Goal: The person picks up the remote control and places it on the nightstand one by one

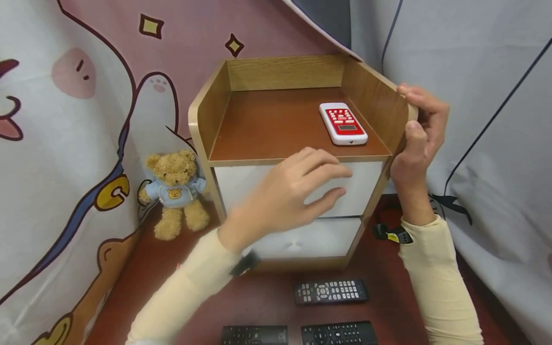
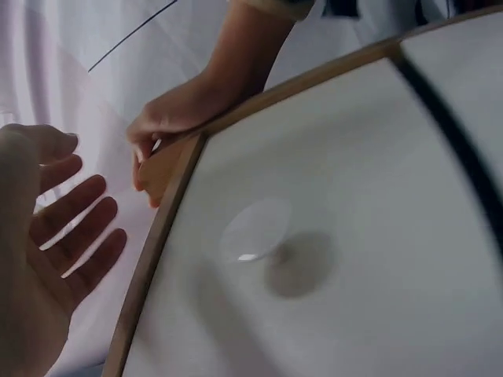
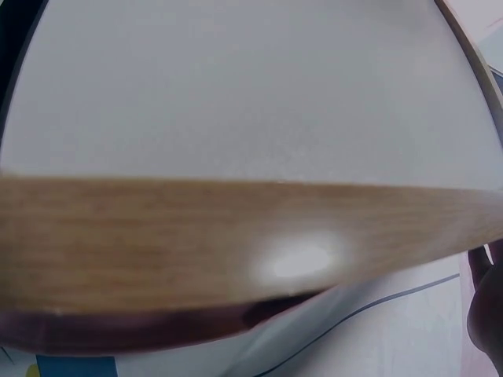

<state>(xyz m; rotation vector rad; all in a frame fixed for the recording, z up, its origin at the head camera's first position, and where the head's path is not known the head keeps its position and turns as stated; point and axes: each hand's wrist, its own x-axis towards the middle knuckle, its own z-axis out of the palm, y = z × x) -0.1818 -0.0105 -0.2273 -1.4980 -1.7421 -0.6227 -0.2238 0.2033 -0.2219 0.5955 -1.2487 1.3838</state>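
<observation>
A small wooden cabinet (image 1: 265,160) with white drawers stands on the table. My left hand (image 1: 289,191) is in front of its upper drawer (image 1: 366,187), fingers loosely bent and holding nothing. In the left wrist view, that hand (image 2: 59,251) is apart from the drawer front (image 2: 354,196) and its clear knob (image 2: 258,229). My right hand (image 1: 420,136) grips the front edge of the cabinet's right side panel; the left wrist view also shows it (image 2: 177,118) there. A white and red remote (image 1: 343,124) lies on the brown top shelf (image 1: 276,120). The lower drawer (image 1: 315,239) is shut.
A teddy bear (image 1: 174,194) in a blue top sits left of the cabinet. Black remotes (image 1: 331,292) (image 1: 254,335) (image 1: 339,334) lie on the reddish table (image 1: 151,287) in front. Printed fabric (image 1: 56,158) hangs at the left and back, with pale fabric (image 1: 496,120) at the right.
</observation>
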